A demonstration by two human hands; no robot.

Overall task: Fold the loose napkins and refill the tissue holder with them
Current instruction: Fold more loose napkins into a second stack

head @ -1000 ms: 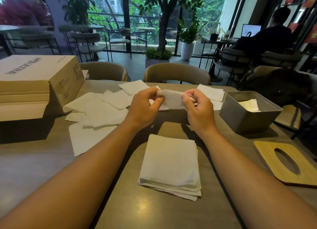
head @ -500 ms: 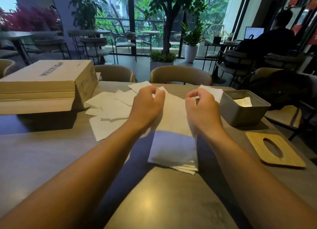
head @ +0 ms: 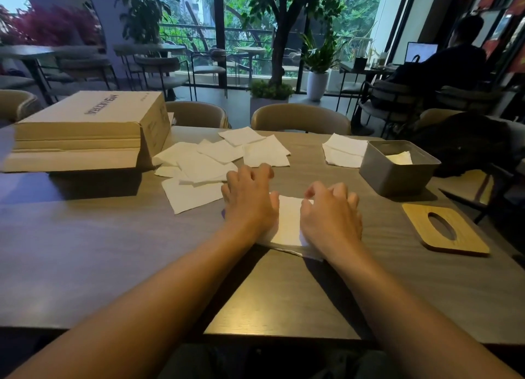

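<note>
— Fingers (head: 257,176) of my left hand (head: 250,201) are curled loosely, gripping nothing; the palm lies flat on the stack (head: 288,222) of folded napkins.

— And your right hand?

— My right hand (head: 331,215) does the same on the other side of the stack. Its fingers are bent and a little spread, the thumb near the stack's far edge. Nothing is pinched that I can see. Both palms press down, and a white strip of napkin shows between them.

— Where does the stack lie?

— On the table (head: 113,250), straight ahead of me. Its near corner pokes out under my right wrist.

— What about the loose napkins?

— Loose napkins (head: 216,157) lie scattered beyond my left hand, overlapping one another, up to the side of the box (head: 85,125). A second small pile (head: 343,151) sits farther right, just beside the holder (head: 397,174).

— So the holder is to your right?

— Yes, a grey open tub, well apart from my hands. Some white napkin shows inside it, low against the far wall.

— And its lid?

— The lid (head: 446,230), wooden with an oval slot, lies flat on the table nearer to me than the holder, right of my right hand and not touching it.

— Anything else close by?

— Two chairs (head: 301,120) stand at the far edge of the table.
</note>
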